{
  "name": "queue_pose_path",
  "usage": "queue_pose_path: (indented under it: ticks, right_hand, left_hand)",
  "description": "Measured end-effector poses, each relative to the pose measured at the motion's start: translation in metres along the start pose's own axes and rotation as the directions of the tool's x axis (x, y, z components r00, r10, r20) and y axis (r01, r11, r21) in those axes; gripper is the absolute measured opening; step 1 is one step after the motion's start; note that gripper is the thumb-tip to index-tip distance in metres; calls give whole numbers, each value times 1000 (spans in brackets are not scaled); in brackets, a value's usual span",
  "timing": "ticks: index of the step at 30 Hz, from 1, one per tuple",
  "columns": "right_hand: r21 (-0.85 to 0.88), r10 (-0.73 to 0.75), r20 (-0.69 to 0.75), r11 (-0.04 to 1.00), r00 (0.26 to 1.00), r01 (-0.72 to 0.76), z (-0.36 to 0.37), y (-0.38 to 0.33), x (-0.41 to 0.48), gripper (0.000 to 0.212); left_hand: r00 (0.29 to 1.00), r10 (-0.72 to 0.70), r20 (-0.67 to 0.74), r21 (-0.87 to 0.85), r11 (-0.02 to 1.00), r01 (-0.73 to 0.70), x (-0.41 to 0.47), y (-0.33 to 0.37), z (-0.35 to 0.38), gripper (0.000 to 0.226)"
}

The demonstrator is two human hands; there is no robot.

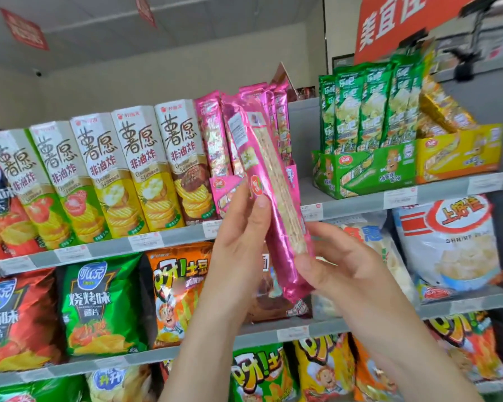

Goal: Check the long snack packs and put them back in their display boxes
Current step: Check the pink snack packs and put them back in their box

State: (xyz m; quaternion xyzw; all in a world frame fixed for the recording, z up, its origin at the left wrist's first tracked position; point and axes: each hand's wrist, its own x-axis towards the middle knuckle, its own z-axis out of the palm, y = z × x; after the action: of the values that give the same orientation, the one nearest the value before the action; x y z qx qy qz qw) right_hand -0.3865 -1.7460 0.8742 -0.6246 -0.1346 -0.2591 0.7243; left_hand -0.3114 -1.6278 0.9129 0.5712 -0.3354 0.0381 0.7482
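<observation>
Pink snack pack [276, 184], one long foil sleeve with a clear strip showing crackers, is held up tilted in both hands, directly in front of the pink display box [223, 195] and hiding part of it. The left hand [238, 242] pinches the pack's middle, thumb pressed on the front and fingers behind. The right hand [343, 271] grips the lower end, thumb on the side edge and the other fingers spread behind the foil. At least three more pink packs [212, 134] stand upright in the pink box; the held pack covers any others. Left of that box, five tall white chip cartons [134, 158] stand in a row on the same shelf. Right of it, past a gap, sits one green display box [360, 175] with about five green packs [372, 111], and touching that, one yellow display box [459, 155] with gold packs [442, 111] leaning, too blurred to count.
</observation>
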Motion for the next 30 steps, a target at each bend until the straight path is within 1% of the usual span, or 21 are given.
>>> queue_pose_path:
  ticks: [2, 4, 5, 6, 7, 8, 10, 11, 13, 14, 16, 18, 20, 21, 23, 24, 25, 26, 27, 28, 30]
  right_hand:
    - [-175, -113, -145, 981, 983, 87, -1, 3, 8, 45]
    - [-435, -244, -227, 891, 943, 126, -1, 8, 15, 59]
    - [-554, -298, -215, 821, 930, 135, -1, 9, 19, 61]
    - [-624, -332, -182, 767, 926, 152, -3, 9, 22, 60]
    - [-639, -335, -144, 750, 931, 171, -7, 9, 25, 58]
    - [-593, -304, -111, 785, 946, 183, -12, 7, 30, 55]
    - [-383, -190, -45, 910, 981, 159, -22, -1, 42, 50]
    - [-305, -157, -7, 941, 988, 147, -28, -5, 51, 48]
    - [-232, -134, 56, 962, 989, 144, -37, -13, 69, 45]
    - [-181, -130, 89, 973, 988, 144, -40, -16, 78, 42]
    - [-71, -114, 143, 990, 983, 125, -48, -20, 95, 43]
    - [-45, -160, 142, 985, 977, 168, -53, -24, 109, 42]
    - [-47, -251, 78, 966, 965, 255, -58, -31, 123, 36]
    - [-49, -295, 42, 954, 954, 297, -59, -34, 130, 33]
    - [-78, -365, -6, 929, 931, 363, -61, -40, 146, 28]
    - [-103, -381, -29, 921, 924, 376, -60, -42, 155, 24]
    - [-135, -390, -48, 915, 920, 381, -59, -45, 163, 21]
    - [-166, -403, -55, 906, 914, 389, -57, -47, 171, 19]
    - [-197, -420, -52, 894, 906, 403, -56, -49, 179, 19]
    - [-234, -434, -55, 881, 899, 411, -55, -49, 187, 23]
    - [-323, -474, -107, 848, 874, 420, -53, -50, 202, 32]
  left_hand:
    - [994, 102, 37, 122, 987, -106, 9, 5, 4, 42]
    - [984, 168, 59, 203, 963, -177, 20, 7, 10, 41]
    - [981, 189, 43, 207, 959, -194, 26, 8, 13, 37]
    - [981, 192, 21, 195, 962, -192, 31, 11, 15, 35]
    - [984, 177, 14, 173, 969, -177, 37, 13, 16, 34]
    - [987, 160, 28, 154, 975, -162, 43, 13, 16, 34]
    - [991, 118, 66, 124, 984, -125, 55, 13, 12, 36]
    - [991, 99, 85, 101, 989, -108, 61, 13, 11, 36]
    - [987, 79, 140, 63, 994, -89, 74, 12, 11, 32]
    - [981, 84, 174, 77, 992, -99, 81, 12, 12, 30]
    - [966, 102, 237, 187, 971, -149, 93, 18, 15, 27]
    - [947, 118, 300, 340, 914, -222, 107, 30, 19, 28]
    - [939, 160, 305, 443, 849, -288, 124, 45, 21, 33]
    - [943, 199, 266, 456, 836, -305, 134, 53, 22, 35]
    - [941, 299, 160, 443, 830, -339, 158, 69, 27, 29]
    - [927, 354, 121, 488, 792, -366, 171, 75, 30, 25]
    - [911, 397, 110, 582, 718, -382, 185, 81, 35, 22]
    - [900, 417, 126, 697, 609, -379, 199, 84, 39, 22]
    - [902, 400, 162, 797, 486, -358, 212, 86, 43, 23]
    - [920, 338, 200, 874, 363, -323, 225, 85, 47, 24]
    - [956, 147, 253, 953, 130, -272, 241, 77, 53, 24]
